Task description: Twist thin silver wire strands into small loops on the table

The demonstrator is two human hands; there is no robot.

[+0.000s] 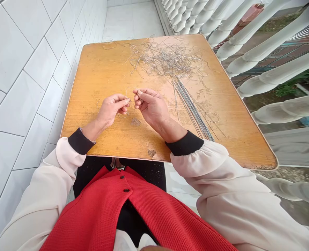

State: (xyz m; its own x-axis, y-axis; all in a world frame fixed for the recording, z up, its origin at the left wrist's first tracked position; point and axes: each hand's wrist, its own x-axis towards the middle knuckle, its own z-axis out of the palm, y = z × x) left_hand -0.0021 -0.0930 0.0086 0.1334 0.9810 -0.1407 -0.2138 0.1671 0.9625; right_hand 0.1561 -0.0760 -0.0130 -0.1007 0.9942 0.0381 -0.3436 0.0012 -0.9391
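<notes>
The left hand (115, 108) and the right hand (153, 106), just apart, each pinch between thumb and forefinger at a thin wire (132, 101); the hidden fingertips prevent telling exactly where each grips. The wire lies in and just beside the two hands, above the near half of the table (96, 75); fine curved strands show about the left hand, though whether they belong to the same piece cannot be told. A slackened pinch could let the springy wire flick loose, and a sharp end could prick a bare fingertip. To the right of the right hand lies a bundle of straight wires (195, 109), its near end close to the right cuff (185, 143); a sideways sweep of that sleeve could scatter it. Beyond sits a wire tangle (167, 59), whose loops could snag. Bare wood left of the hands gives room to move, bounded by the table's left edge and the tiled wall (31, 73); the railing (271, 78) stands past the right edge.
</notes>
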